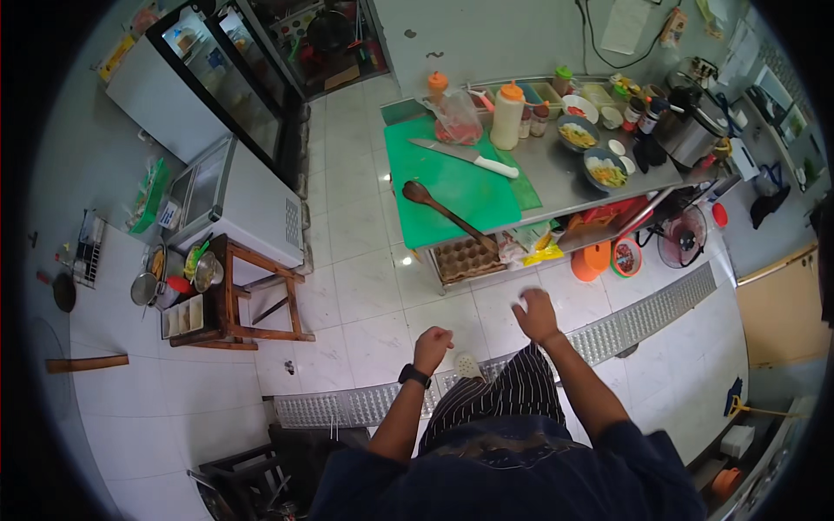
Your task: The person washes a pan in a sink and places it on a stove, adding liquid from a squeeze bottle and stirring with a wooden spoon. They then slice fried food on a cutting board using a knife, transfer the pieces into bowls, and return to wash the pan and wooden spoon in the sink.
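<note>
My left hand (pixel 432 350), with a black watch on the wrist, hangs over the tiled floor, its fingers curled; I see nothing in it. My right hand (pixel 535 315) is over the floor in front of the counter, thumb and fingers apart, holding nothing. Before me, a green cutting board (pixel 443 189) lies on the steel counter. On the board are a white-handled kitchen knife (pixel 466 156) and a dark wooden spoon (pixel 451 215). A plastic bag of red food (pixel 459 124) and a squeeze bottle with an orange cap (pixel 507 118) stand behind them. Two bowls of food (pixel 577 135) (pixel 605 170) stand to the right.
A metal drain grate (pixel 593 342) crosses the floor. Egg trays (pixel 466 259) and an orange container (pixel 590 260) are low at the counter. A wooden stool (pixel 260 286) and a chest freezer (pixel 254 208) stand left. A large metal pot (pixel 692 133) is on the counter's right.
</note>
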`<state>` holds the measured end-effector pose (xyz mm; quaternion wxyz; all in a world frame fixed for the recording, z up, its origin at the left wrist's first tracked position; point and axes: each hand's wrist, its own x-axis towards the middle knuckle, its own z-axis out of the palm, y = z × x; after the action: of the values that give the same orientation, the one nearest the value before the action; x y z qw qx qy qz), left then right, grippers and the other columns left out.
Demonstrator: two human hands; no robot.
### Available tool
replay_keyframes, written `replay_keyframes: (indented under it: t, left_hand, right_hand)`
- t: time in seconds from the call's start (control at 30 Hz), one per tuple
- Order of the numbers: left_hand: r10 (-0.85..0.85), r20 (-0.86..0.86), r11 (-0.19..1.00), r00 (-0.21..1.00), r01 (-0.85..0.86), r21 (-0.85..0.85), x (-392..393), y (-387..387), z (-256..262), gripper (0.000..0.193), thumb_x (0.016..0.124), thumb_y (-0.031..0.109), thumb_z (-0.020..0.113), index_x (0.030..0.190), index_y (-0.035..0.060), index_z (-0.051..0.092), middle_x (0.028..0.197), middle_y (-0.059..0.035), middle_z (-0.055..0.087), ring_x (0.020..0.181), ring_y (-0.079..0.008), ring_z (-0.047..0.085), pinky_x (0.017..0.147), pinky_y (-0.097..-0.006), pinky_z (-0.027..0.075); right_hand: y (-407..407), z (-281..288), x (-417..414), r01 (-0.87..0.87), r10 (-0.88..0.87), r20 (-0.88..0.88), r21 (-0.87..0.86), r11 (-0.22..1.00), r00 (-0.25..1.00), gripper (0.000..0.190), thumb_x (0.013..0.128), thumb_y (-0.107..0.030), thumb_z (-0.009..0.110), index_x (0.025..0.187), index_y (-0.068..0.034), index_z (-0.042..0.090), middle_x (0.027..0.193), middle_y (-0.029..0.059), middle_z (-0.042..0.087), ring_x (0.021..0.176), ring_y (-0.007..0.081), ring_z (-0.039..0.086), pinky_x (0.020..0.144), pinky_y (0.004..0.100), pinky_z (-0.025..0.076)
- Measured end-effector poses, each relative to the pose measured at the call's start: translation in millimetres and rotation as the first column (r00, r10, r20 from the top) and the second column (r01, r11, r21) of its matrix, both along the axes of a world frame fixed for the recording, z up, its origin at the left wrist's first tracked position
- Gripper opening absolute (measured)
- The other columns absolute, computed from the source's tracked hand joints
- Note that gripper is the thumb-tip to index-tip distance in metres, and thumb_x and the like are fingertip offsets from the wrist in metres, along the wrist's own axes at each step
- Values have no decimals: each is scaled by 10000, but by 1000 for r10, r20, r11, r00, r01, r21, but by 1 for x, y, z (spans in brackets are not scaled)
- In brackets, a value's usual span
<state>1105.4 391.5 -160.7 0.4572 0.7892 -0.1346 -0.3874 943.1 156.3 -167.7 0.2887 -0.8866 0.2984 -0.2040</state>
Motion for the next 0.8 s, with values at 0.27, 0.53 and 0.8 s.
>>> replay_keyframes:
  t: [0.27,0.53,0.8]
  left_hand:
    - [598,-95,798,796,-581,158,-18,127,-11,197,894,216,624,961,31,632,753,-88,666,624,-141,592,541,-243,448]
    - [816,2,472,578,-669,573,-116,181,-23,282,839,263,608,900,-11,637,694,-120,667,547,-195,580,520,-292,463]
    - [413,-24,676,910,-288,679,-146,98,-31,361,812,373,588,845,28,686,771,-89,704,750,-277,657,747,-353,509]
  right_hand:
    - [-106,24,202,-180,149,-349,-57,982,925,218,861,-140,526,1069,-88,488,880,201,610,738,435,620,643,530,506]
    - [-250,32,291,-183,103,-185,-499,847,977,303,847,-154,525,1149,-130,542,870,153,645,783,375,638,662,511,519]
    - [-276,25,207,-221,213,-245,-9,975,946,383,822,-147,633,1164,-27,507,1009,219,601,873,422,606,732,483,496]
